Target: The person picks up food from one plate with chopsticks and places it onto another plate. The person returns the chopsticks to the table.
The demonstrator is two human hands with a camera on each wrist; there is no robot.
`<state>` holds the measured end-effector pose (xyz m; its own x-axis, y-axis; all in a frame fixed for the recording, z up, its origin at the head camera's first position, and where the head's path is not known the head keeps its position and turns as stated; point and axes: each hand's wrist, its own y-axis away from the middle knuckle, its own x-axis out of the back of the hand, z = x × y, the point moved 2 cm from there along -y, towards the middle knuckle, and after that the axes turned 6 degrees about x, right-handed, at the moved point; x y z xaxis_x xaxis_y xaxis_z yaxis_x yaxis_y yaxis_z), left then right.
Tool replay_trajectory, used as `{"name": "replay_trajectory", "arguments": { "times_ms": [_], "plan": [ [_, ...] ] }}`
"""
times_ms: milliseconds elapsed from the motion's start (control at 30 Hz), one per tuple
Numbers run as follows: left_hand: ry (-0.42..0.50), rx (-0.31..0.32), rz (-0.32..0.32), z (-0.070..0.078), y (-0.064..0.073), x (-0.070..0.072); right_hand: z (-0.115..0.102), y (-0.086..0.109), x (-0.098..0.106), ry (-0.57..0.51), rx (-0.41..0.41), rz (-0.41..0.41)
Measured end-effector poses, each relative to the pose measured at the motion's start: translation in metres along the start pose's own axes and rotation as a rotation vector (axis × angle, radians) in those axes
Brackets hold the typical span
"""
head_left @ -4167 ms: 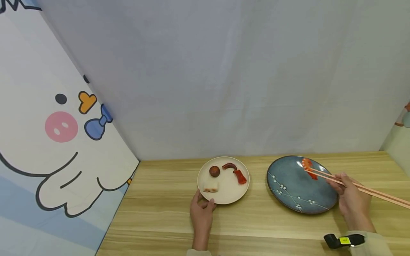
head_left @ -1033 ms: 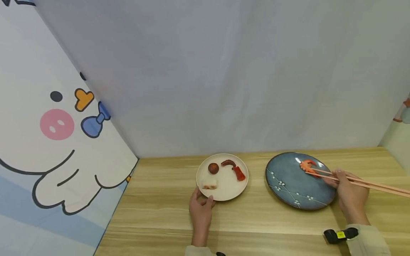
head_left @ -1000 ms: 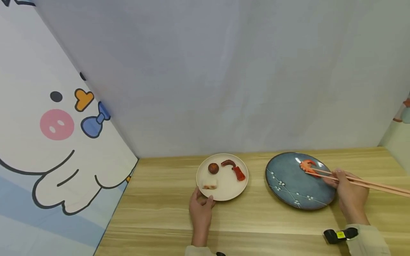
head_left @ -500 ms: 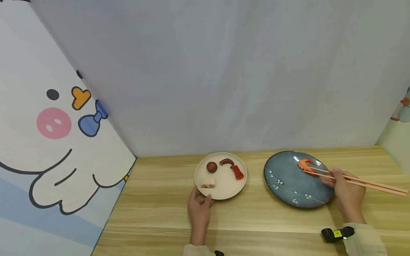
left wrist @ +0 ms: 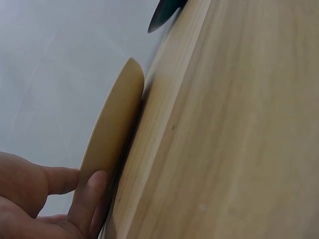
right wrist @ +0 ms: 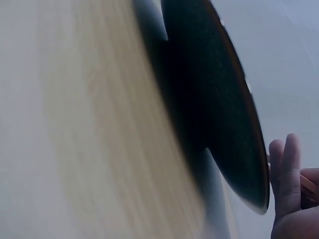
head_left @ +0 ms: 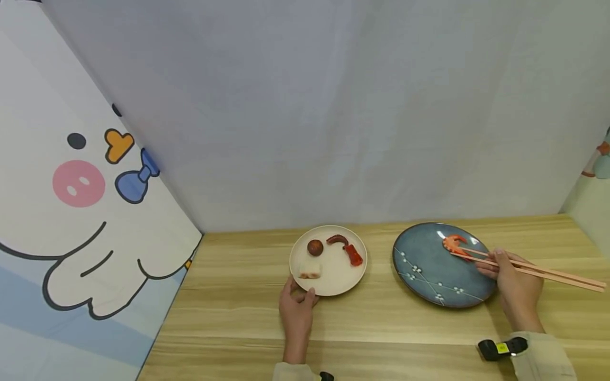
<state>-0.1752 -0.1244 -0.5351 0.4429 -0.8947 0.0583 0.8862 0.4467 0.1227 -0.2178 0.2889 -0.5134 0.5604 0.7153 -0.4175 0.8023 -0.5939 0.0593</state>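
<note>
Right hand [head_left: 518,288] pinches chopsticks [head_left: 562,276], tips at the curled orange piece [head_left: 449,243], apparently gripping it; lifting would need steady pressure.

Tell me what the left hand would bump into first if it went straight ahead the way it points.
The cream plate, it seems: the left hand touches its near rim, with no gap visible between them.

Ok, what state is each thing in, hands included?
Cream plate: face up, on table
Left hand: touching cream plate
Brown ball: on cream plate
White piece: on cream plate
Red food: on cream plate
Blue plate: face up, on table
Orange food: on or just above blue plate
Chopsticks: tips apart, at orange food
Right hand: holding chopsticks
</note>
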Motion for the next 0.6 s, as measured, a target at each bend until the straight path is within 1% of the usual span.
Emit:
{"name": "replay_trajectory", "arguments": {
  "times_ms": [267, 433, 600],
  "plan": [
    [-0.008, 0.008, 0.003, -0.0006, -0.0008, 0.0004, -0.0004, -0.0006, -0.0004, 0.035, -0.008, -0.031],
    [-0.009, 0.023, 0.003, -0.0011, -0.0007, 0.0003, -0.0014, -0.0024, -0.0004, 0.052, 0.008, -0.040],
    [-0.004, 0.011, 0.000, 0.0006, -0.0010, 0.0007, -0.0035, -0.0024, 0.0003, 0.030, 0.020, -0.054]
  ]
}}
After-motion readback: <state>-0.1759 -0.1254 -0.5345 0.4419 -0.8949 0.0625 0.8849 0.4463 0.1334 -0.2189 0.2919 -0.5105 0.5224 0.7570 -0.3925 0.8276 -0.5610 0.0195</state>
